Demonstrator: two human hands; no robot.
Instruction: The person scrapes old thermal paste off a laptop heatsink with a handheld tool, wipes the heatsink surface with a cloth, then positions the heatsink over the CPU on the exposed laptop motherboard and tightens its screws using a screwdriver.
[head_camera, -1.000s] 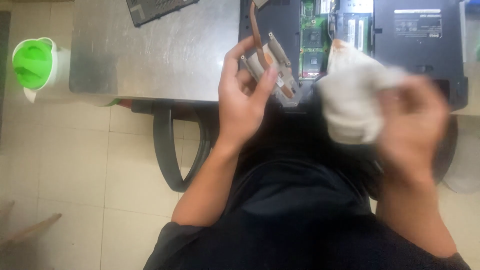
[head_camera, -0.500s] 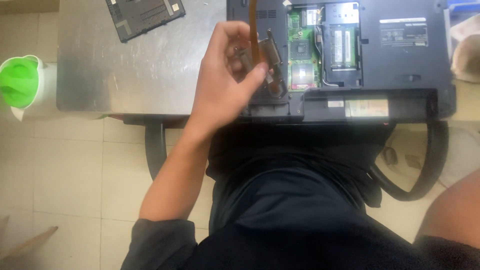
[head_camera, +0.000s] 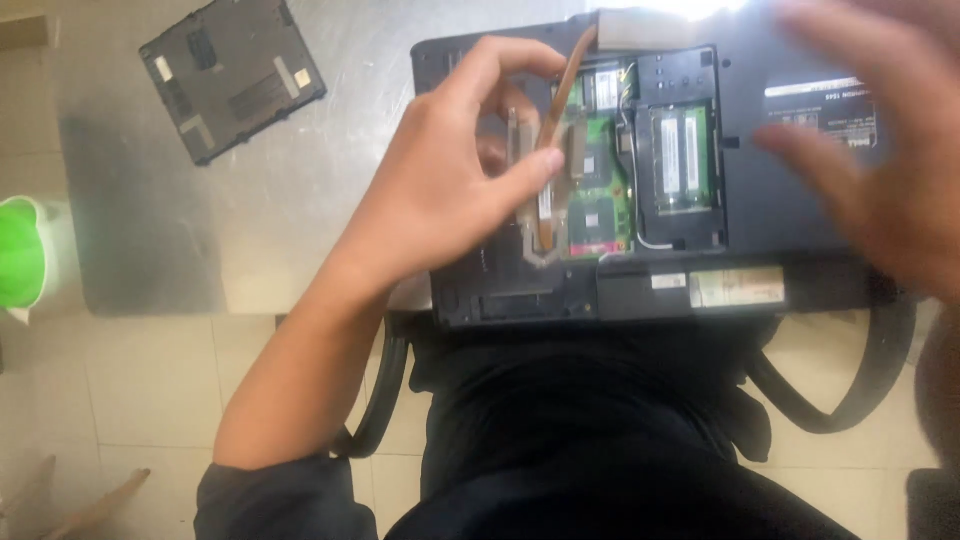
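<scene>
From the head view, the left hand (head_camera: 440, 190) reaches in from seven o'clock, forearm running up from the dark sleeve at the lower left, wrist bent so the palm faces right. Its thumb and curled fingers pinch the copper heat pipe (head_camera: 556, 140), a bent strip that rises toward twelve o'clock over the open bay of the laptop (head_camera: 760, 210); the index finger arches over the top of the pipe while the thumb presses its side near the middle. The laptop lies upside down on the metal table (head_camera: 300, 200), its near edge overhanging the person's lap, and the pipe sits over the green board (head_camera: 600, 190) left of the laptop's centre. At three o'clock from the board lie two memory sticks (head_camera: 680, 160) in their own recess. The right hand (head_camera: 880, 170) comes in from three o'clock, blurred, fingers spread loose over the laptop's right part, gripping nothing; whether it touches the casing cannot be told. At ten o'clock from the left hand, well apart, a dark cover panel (head_camera: 233, 75) lies flat on the table, turned at an angle. At nine o'clock, past the table edge, stands a green-and-white jug (head_camera: 25, 255).
</scene>
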